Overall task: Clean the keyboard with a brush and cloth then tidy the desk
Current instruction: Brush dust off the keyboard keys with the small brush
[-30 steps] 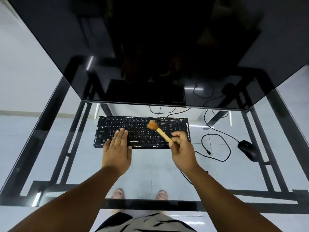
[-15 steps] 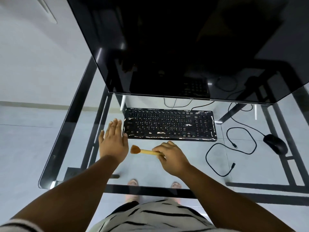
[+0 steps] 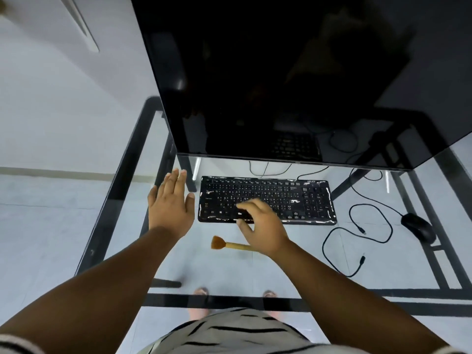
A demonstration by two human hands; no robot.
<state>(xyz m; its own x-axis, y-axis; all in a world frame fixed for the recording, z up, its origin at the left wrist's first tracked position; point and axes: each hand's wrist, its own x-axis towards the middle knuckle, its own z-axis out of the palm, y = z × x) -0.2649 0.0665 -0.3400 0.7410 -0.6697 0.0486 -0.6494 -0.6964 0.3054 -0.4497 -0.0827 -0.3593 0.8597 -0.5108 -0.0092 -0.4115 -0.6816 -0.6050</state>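
A black keyboard [image 3: 293, 198] with white smears lies on the glass desk [image 3: 306, 272], in front of the monitor. A small brush [image 3: 224, 244] with orange bristles and a wooden handle lies flat on the glass just in front of the keyboard, bristles to the left. My right hand [image 3: 263, 226] hovers over the keyboard's front left part and the brush handle's end, fingers spread, holding nothing. My left hand [image 3: 172, 203] is flat and open, just left of the keyboard. No cloth is in view.
A large dark monitor [image 3: 293, 80] overhangs the back of the desk. A black mouse [image 3: 419, 227] lies at the right, with loose black cables [image 3: 357, 241] looping between it and the keyboard. The desk's black frame [image 3: 120, 190] runs along the left.
My right hand brought the brush off the keyboard, laid it on the glass and let go. My left hand moved off the keys to the keyboard's left. The camera view shifted left.
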